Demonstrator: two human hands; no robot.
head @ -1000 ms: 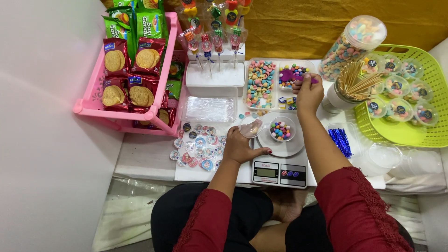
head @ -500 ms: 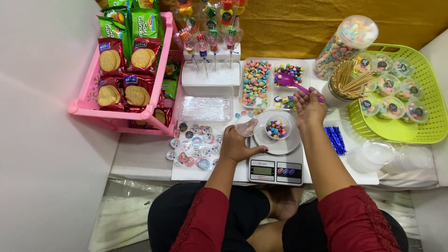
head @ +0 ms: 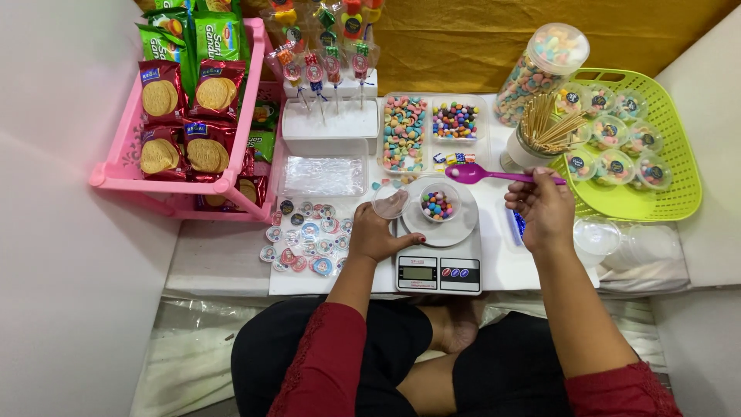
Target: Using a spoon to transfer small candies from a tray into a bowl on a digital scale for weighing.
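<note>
Your left hand (head: 384, 234) lies near the middle, back upward, fingers curled and thumb reaching toward the far side, closed in a light pinch. Your right hand (head: 543, 207) hovers to the right, slightly farther out, fingers bent in a pinch. Both forearms stretch away from you, red sleeves pushed up near the elbows.

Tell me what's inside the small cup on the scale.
The cup holds mixed-colour round candies, sitting on the scale's plate. Only the top layer shows; anything beneath it, and the cup's bottom, is hidden.

One digital scale (head: 438, 266), one purple spoon (head: 494, 174), two candy trays (head: 429, 127), one candy jar (head: 540, 71), seven filled cups (head: 614, 131)
</note>
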